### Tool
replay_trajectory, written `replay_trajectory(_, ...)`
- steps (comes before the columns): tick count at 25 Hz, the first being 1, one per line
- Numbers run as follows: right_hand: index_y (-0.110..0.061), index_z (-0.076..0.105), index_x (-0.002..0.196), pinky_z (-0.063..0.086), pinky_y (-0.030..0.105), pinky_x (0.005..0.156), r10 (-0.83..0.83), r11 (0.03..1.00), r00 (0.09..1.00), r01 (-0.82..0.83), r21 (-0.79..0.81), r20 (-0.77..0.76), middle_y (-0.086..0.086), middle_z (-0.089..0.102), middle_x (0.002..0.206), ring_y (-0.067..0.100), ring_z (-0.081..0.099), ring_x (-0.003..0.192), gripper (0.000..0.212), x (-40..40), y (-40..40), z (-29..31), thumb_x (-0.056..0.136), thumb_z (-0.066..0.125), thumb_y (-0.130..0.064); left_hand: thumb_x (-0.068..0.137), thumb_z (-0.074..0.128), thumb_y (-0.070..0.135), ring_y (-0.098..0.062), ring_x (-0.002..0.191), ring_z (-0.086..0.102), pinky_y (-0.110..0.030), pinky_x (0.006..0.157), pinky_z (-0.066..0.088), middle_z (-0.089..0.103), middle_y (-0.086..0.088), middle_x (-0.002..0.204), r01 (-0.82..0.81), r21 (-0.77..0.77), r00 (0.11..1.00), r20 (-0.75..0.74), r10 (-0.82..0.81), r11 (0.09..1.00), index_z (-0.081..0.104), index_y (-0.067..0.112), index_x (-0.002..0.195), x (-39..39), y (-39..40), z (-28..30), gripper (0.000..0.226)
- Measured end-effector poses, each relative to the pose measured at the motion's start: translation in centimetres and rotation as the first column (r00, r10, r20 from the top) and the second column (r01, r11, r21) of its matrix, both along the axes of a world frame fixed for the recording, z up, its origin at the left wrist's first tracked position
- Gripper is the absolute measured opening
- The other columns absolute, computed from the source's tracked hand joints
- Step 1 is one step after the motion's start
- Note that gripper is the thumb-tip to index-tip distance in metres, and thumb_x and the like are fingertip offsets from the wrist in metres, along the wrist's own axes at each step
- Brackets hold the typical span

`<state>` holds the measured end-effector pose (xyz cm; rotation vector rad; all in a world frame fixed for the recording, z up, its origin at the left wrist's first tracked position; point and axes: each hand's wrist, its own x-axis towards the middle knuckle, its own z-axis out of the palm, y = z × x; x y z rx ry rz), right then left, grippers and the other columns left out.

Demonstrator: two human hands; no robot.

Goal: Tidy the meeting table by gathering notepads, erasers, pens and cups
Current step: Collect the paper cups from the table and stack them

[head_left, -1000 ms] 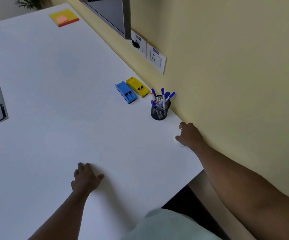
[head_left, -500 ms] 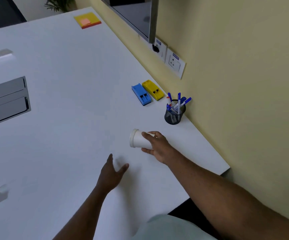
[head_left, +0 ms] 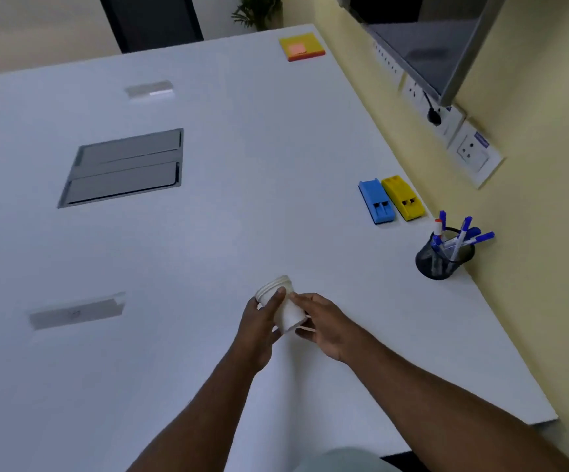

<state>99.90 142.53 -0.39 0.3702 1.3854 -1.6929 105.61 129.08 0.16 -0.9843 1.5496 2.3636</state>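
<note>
Head view: left hand (head_left: 259, 327) and right hand (head_left: 320, 327) both grip stacked white cups (head_left: 281, 306) above the bench (head_left: 208, 250), probably gathering them.

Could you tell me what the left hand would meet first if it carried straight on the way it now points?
The left hand already grips the white cup; beyond that, the line up the bare table looks free, though depth is unclear.
</note>
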Motion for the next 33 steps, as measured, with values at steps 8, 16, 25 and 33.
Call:
replay_trajectory(8, -0.029, 0.061, 0.105, 0.046, 0.024, 0.08, 0.444, 0.85, 0.743, -0.172, 0.497, -0.501, -0.012, 0.062, 0.111, 0.007, 0.06, 0.094, 0.016, 0.8, -5.4, 0.0, 0.091, 0.059, -0.035, 0.066, 0.079, 0.056, -0.016, 0.113, 0.057, -0.036, 0.09, 0.054, 0.055, 0.007, 0.129, 0.059, -0.677, 0.985, 0.158, 0.067, 0.733, 0.039, 0.029, 0.14, 3.1, -6.3, -1.3, 0.089)
replay_trajectory(16, -0.02, 0.068, 0.103, 0.037, 0.009, 0.069, 0.669, 0.74, 0.4, -0.288, 0.607, -0.626, -0.01, 0.067, 0.101, 0.006, 0.059, 0.089, 0.016, 2.0, -10.5, -0.6, 0.094, 0.056, -0.026, 0.065, 0.078, 0.055, -0.016, 0.12, 0.052, -0.024, 0.087, 0.041, 0.053, 0.004, 0.134, 0.216, -0.868, 0.976, 0.211, -0.063, 0.447, 0.038, 0.027, 0.142, 6.6, -9.6, -3.0, 0.091)
replay_trajectory(25, -0.017, 0.068, 0.092, 0.04, 0.017, 0.069, 0.722, 0.691, 0.367, -0.351, 0.632, -0.586, -0.007, 0.068, 0.093, 0.009, 0.06, 0.085, 0.016, 3.6, -14.2, -1.2, 0.095, 0.054, -0.026, 0.068, 0.074, 0.054, -0.02, 0.113, 0.053, -0.034, 0.085, 0.048, 0.053, 0.001, 0.129, 0.204, -0.949, 0.979, 0.2, -0.044, 0.242, 0.038, 0.025, 0.141, 9.3, -12.9, -4.0, 0.086)
replay_trajectory(33, -0.019, 0.065, 0.098, 0.041, 0.022, 0.079, 0.681, 0.728, 0.446, -0.33, 0.601, -0.581, -0.008, 0.061, 0.104, 0.011, 0.057, 0.093, 0.013, 4.2, -17.9, -1.3, 0.095, 0.054, -0.026, 0.067, 0.072, 0.053, -0.022, 0.101, 0.056, -0.034, 0.08, 0.048, 0.055, 0.0, 0.121, 0.197, -0.976, 0.98, 0.199, 0.019, 0.088, 0.042, 0.025, 0.136, 10.0, -15.8, -4.2, 0.08)
